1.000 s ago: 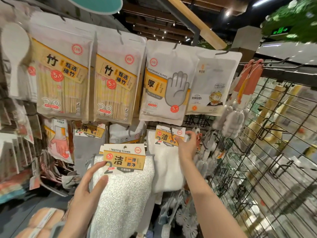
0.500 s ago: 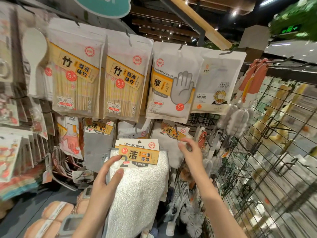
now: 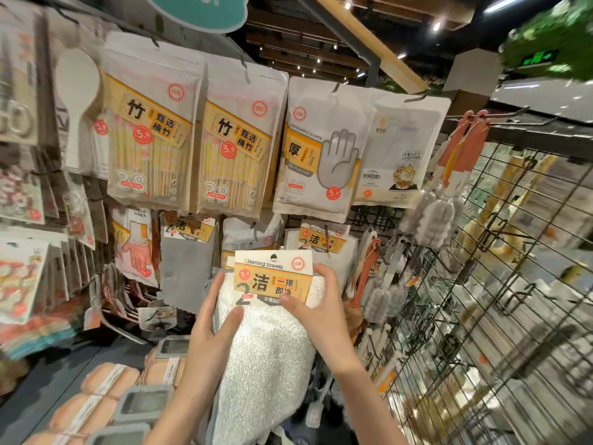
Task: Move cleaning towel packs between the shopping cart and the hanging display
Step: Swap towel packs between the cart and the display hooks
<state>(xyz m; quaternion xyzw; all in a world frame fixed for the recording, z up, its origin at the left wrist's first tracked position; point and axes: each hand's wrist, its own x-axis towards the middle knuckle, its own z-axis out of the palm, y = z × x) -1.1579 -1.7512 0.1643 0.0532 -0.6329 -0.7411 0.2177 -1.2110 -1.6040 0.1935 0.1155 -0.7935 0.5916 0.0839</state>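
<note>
head | left hand (image 3: 214, 329), right hand (image 3: 316, 311) grip towel pack (image 3: 269, 342) edges, below display hooks

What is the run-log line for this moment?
left hand: holds towel pack | right hand: pinches its card | hung pack: behind, on display

I read "Cleaning towels", a big "2", "洁" and a "5.9" sticker on the header card (image 3: 272, 277) of the towel pack held up front. The two bamboo-stick bags (image 3: 150, 136) show "竹", "5.9" and "38". The glove bag (image 3: 317, 155) says "DISPOSABLE GLOVES", "厚", "5.9". A lower pack (image 3: 136, 239) reads "GLOVES".
</note>
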